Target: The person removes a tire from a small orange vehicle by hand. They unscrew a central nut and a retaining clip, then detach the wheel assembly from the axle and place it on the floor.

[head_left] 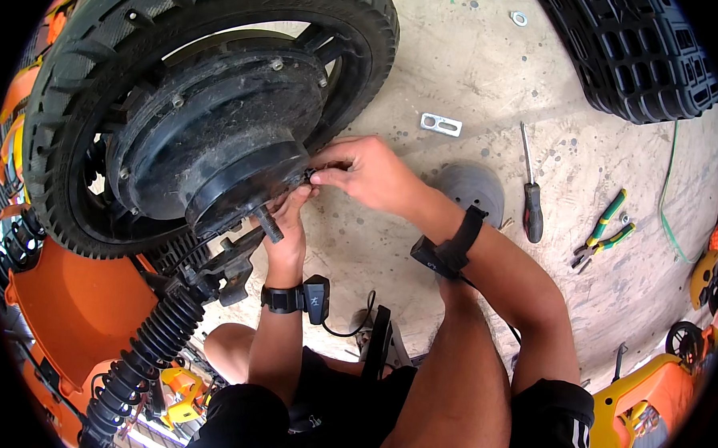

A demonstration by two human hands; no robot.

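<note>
A black wheel (217, 86) with a knobby tyre and a large dusty hub fills the upper left. A threaded axle (268, 221) sticks out of the hub's round drum (225, 182). My right hand (357, 168) pinches a small dark piece (307, 175) at the drum's right edge. My left hand (287, 221) comes up from below beside the axle, its fingertips curled at the same small piece; what they hold is partly hidden. A black spring shock absorber (150, 335) with a bracket lies left of my left arm.
On the concrete floor (447, 52) lie a slotted metal plate (441, 124), washer (519, 18), screwdriver (532, 211) and green-handled pliers (603, 227). A black tyre (630, 64) is at top right, a grey shoe (466, 189) under my right arm. Orange scooter bodywork (75, 304) crowds both sides.
</note>
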